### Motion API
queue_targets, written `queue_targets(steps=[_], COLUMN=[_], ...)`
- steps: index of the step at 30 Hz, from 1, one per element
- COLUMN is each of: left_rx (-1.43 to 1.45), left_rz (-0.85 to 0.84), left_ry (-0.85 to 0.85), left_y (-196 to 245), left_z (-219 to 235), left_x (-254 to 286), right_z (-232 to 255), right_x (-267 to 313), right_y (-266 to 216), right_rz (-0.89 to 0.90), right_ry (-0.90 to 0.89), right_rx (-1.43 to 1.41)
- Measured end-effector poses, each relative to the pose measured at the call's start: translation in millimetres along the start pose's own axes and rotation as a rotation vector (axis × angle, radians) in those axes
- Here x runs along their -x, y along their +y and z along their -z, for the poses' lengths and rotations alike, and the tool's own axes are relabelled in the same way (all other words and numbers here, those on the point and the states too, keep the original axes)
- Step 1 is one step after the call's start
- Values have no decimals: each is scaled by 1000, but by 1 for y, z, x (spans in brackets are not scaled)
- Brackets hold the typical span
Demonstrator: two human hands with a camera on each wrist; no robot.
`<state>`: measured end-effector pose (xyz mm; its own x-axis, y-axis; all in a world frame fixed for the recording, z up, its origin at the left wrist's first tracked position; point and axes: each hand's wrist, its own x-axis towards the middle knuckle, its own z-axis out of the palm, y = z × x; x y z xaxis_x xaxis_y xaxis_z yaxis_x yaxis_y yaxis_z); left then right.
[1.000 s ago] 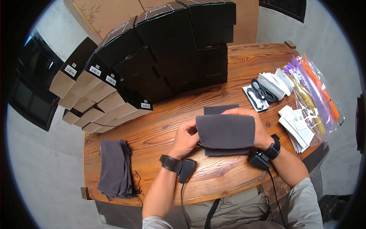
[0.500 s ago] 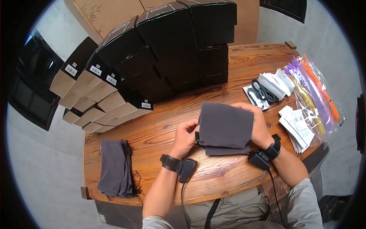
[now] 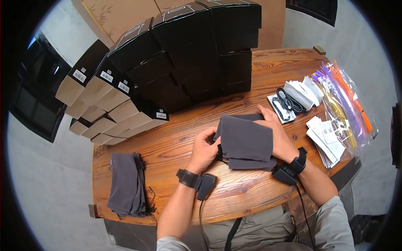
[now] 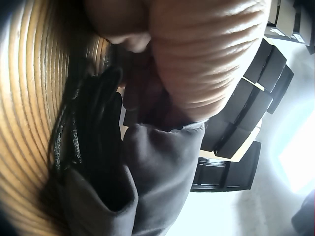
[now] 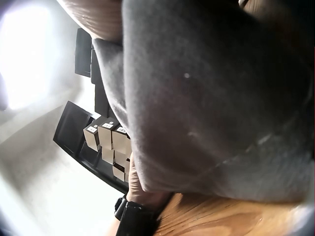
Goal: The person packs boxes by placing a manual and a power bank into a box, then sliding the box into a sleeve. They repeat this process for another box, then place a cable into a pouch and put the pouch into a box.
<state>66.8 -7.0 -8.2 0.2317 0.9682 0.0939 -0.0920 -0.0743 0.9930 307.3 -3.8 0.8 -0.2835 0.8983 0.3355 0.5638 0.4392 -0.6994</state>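
A folded dark grey drawstring pouch (image 3: pixel 247 140) is held between both hands over the front middle of the table. My left hand (image 3: pixel 203 148) pinches its left edge with thumb and fingers. Dark cords (image 4: pixel 74 137) hang by the fabric in the left wrist view. At the right side, my right hand (image 3: pixel 278 131) grips the pouch, one finger sticking out past the upper edge; the front flap hides its other fingertips. Grey fabric (image 5: pixel 197 108) fills most of the right wrist view. More grey pouches (image 3: pixel 125 182) lie stacked at the table's left front.
Black boxes (image 3: pixel 188 58) with pale sides stand stacked along the back left. To the right lie coiled black cables (image 3: pixel 287 100), white packets (image 3: pixel 303 92), a paper pile (image 3: pixel 325 140) and a clear bag of colourful strips (image 3: pixel 349 104). A cord trails from each wrist camera.
The front flap has swung up and then tilted left, its right edge drawing inward. One right-hand finger has spread upward, away from the fabric. The left hand has stayed about where it was.
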Motion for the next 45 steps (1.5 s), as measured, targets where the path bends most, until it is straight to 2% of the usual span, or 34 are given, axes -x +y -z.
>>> queue_targets(steps=[6,9,12,15,18,21,27,30,33,36,39,42,44,45], left_rx=[-19,7,11,5,27,-45,-8,59,62,53,69,20,-23,-44], left_rz=[14,18,-3,8,38,-9,10,5,-3,33,20,35,14,4], left_ry=[-1,-1,-1,17,24,-1,-2,-22,-32,-33,-42,-62,-78,-85], left_y=[-1,-2,-3,0,4,2,7,7,6,6,4,6,9,10], left_z=[1,1,1,-2,-3,0,-4,-5,-4,-5,-5,-6,-6,-6], left_x=[0,0,-1,0,0,-1,0,0,0,-1,-1,-1,-1,0], right_z=[3,9,7,7,4,5,15,14,13,14,16,17,19,20], right_x=[2,1,0,-2,-3,-7,-7,-5,3,4,1,-3,-3,-3], right_y=[-2,-8,-5,-2,0,-11,-18,-4,-2,14,15,14,19,17], right_rz=[-27,55,59,3,-17,-103,-343,-293,-366,-400,-327,-147,-28,47], right_ry=[-25,-38,-54,-98,40,77,-26,-17,43,-68,-132,-92,-82,-65], right_rx=[102,123,153,132,-137,-554,-1103,-1292,-1635,-1698,-1878,-1770,-1527,-1292])
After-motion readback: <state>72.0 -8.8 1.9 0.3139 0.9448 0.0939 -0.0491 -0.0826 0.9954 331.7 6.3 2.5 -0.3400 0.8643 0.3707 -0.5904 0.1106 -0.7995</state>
